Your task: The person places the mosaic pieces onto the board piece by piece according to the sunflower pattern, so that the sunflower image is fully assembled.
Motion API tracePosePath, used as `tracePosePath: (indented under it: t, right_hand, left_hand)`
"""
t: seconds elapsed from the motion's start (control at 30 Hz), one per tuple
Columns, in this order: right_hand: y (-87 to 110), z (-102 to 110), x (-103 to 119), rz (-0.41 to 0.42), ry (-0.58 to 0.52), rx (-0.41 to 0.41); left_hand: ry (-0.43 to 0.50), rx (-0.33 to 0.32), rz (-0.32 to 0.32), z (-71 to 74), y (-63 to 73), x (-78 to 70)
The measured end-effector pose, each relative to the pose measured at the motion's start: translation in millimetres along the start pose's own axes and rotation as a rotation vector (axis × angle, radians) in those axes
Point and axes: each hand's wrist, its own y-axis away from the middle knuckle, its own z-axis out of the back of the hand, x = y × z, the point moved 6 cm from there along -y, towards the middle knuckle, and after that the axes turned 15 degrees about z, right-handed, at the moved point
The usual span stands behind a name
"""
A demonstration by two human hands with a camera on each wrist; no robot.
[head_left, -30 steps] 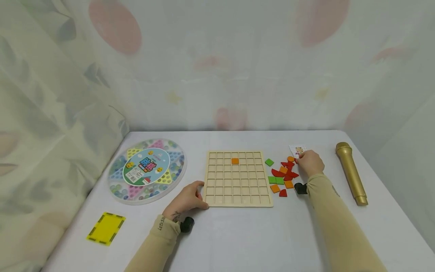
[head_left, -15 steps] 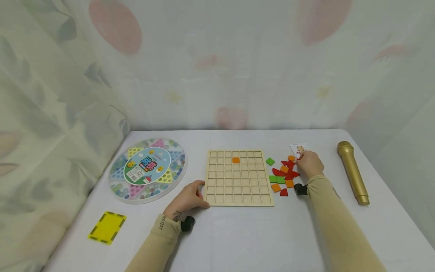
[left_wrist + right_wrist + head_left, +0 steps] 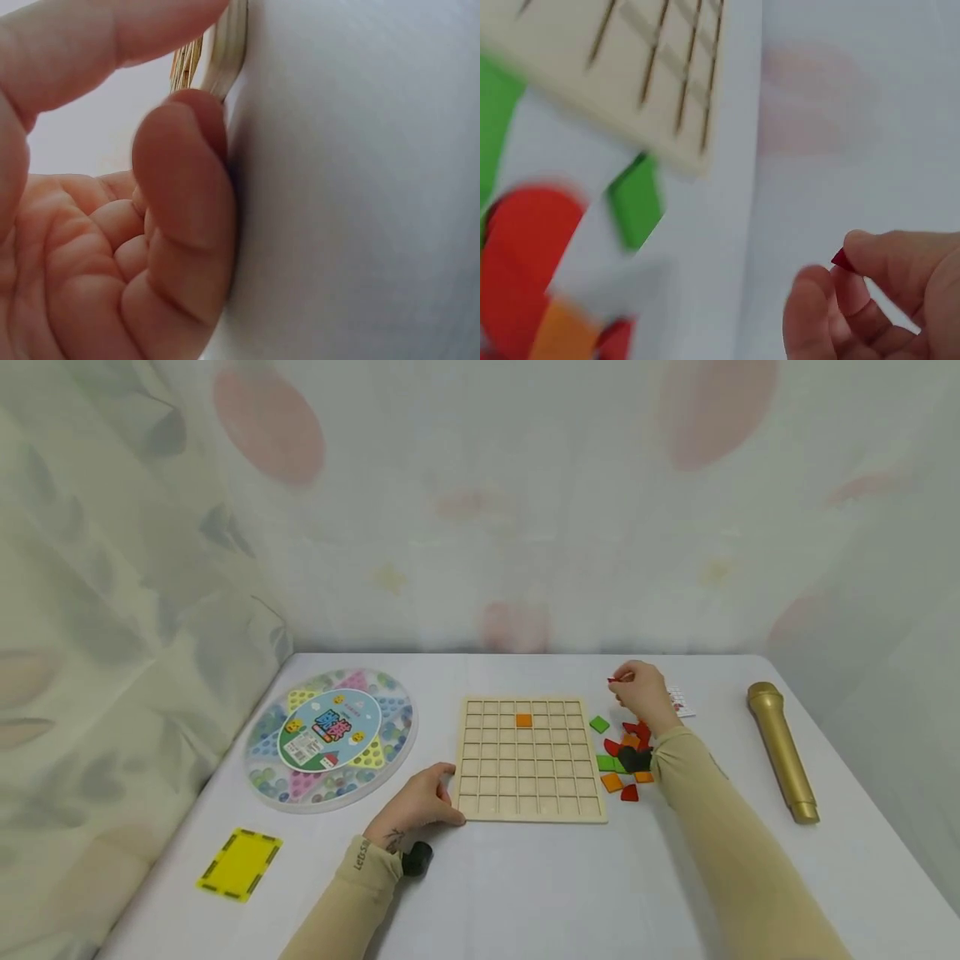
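Observation:
A square wooden grid board [image 3: 525,762] lies flat in the middle of the table, with one orange square tile [image 3: 524,720] in a cell of its second row from the back. My left hand [image 3: 417,802] holds the board by its left side near the front corner, thumb at the corner; the left wrist view shows the board's edge [image 3: 231,49] against the fingers. Right of the board, my right hand [image 3: 641,692] pinches a small red piece [image 3: 843,260] between thumb and fingertips, raised over the table beyond the loose pieces. A green square tile [image 3: 599,724] lies beside the board.
Under my right wrist lie several red, orange and green pieces [image 3: 612,782]. A printed card [image 3: 681,702] is partly behind that hand. A gold microphone [image 3: 783,752] lies far right. On the left are a round Chinese checkers set [image 3: 330,735] and a yellow square [image 3: 240,865].
My right hand has lifted a red piece from beside the card and moved left and back towards the board. My left hand stays at the board's side.

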Motion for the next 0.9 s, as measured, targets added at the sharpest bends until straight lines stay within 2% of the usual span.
tracePosePath:
  t: [0.1,0.27,0.43,0.6,0.7,0.9]
  right_hand:
    - [-17.4,-24,36,0.136,0.008,0.118]
    - [-33.1,-66,89,0.398,0.161,0.336]
    - [-35.6,-104,110,0.552,0.3,0.525]
    - [-33.9,-128,113,0.647,0.461,0.633]
    - [-33.6,-138,113,0.667,0.495,0.661]
    - [-35.6,-153,108,0.608,0.483,0.698]
  left_hand:
    - [0.003,0.001,-0.002,-0.3,0.9,0.3]
    - [0.003,0.004,-0.014,-0.2,2.6,-0.6]
    - [-0.008,0.003,-0.016,-0.9,3.0,-1.8]
    - [-0.004,0.011,-0.044,-2.1,3.8,-4.1]
    - [-0.006,0.01,-0.053,-1.7,4.5,-4.1]
    - [-0.005,0.008,-0.055,-0.6,5.8,-3.7]
